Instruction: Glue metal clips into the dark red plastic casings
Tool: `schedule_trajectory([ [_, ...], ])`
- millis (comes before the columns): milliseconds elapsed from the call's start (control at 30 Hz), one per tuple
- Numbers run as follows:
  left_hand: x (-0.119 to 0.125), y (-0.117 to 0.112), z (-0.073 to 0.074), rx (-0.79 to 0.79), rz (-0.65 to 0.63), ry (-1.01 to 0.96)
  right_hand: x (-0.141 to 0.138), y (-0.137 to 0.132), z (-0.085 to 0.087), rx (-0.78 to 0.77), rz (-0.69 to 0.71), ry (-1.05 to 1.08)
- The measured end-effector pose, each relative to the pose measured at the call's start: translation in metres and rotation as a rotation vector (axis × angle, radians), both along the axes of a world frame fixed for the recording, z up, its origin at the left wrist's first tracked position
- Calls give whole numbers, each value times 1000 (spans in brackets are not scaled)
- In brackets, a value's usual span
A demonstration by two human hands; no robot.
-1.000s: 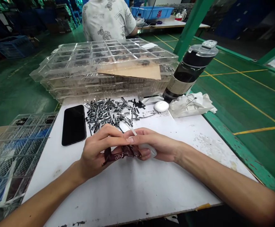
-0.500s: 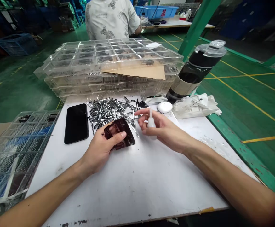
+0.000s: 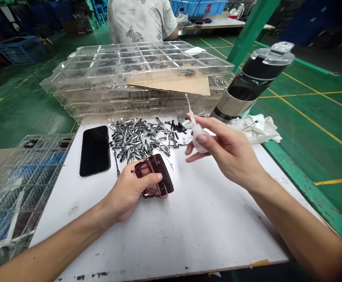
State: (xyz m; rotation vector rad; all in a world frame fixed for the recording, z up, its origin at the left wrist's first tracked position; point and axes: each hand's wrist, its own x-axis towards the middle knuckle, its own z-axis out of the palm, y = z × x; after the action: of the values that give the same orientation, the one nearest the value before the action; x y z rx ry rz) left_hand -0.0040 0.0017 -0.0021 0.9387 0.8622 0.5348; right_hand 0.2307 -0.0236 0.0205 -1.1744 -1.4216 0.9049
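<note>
White bench (image 3: 206, 223), shiny strips (image 3: 135, 137) heaped beyond. Left hand (image 3: 129, 188) clasps a maroon part (image 3: 166, 176) above it; right hand (image 3: 232, 152) grips a squeeze bottle (image 3: 198, 132), nozzle up. Tipping plus a hard squeeze could dribble liquid, if any.

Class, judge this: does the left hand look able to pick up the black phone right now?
Probably not: the left hand is holding the dark red part and would likely need to put it down first. The black phone itself lies uncovered nearby on the white table.
</note>
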Motion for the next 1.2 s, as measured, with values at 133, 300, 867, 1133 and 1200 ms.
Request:
schedule_trajectory([
  [133,-1,2,2,-6,-24,36,0,-4,5,138,-138,-25],
  [300,0,5,6,0,-66,95,-5,-5,4,254,-191,175],
  [867,-1,6,8,-22,-81,103,-18,-7,-7,59,-34,180],
  [1133,-1,6,9,-25,-71,100,-19,-8,-7,59,-43,148],
  [1200,-1,5,8,-22,-73,97,-19,-8,-6,59,-51,144],
])
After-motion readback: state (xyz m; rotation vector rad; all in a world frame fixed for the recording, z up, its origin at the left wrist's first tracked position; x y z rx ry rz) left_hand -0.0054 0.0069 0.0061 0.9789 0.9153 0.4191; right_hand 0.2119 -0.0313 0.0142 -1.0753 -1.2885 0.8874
